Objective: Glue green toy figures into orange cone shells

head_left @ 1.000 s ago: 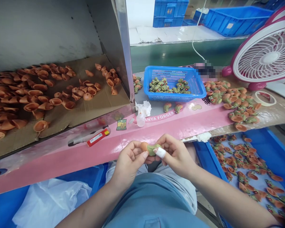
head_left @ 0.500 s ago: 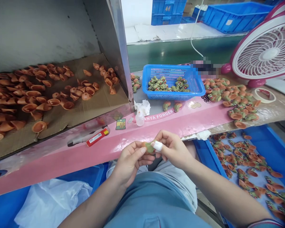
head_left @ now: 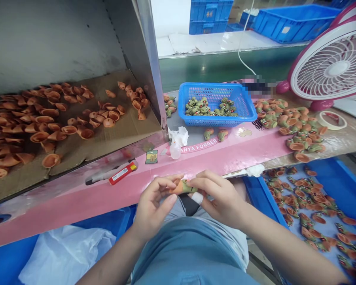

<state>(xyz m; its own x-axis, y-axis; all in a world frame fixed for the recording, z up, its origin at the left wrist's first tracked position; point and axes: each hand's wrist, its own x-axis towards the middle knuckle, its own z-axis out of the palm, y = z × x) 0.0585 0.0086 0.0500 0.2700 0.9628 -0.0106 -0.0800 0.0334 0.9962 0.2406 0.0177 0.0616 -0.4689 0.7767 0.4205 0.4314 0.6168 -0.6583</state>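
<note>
Left hand [head_left: 152, 204] and right hand [head_left: 218, 196]: fingers pinch one orange-green toy piece [head_left: 182, 187]. Risk: loose grip drops it over lap, off table [head_left: 225, 152].

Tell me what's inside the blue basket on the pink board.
The blue basket holds a heap of small green toy pieces. Whatever lies beneath that heap is covered.

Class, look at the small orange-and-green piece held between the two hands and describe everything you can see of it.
The small toy piece has an orange, cone-like end on the left and a green part on the right; it looks like moulded plastic. It lies roughly level, above the person's lap and just in front of the pink board. The left hand pinches the orange end and the right hand, one finger bandaged white, grips the green end. Fingers hide much of it.
</note>
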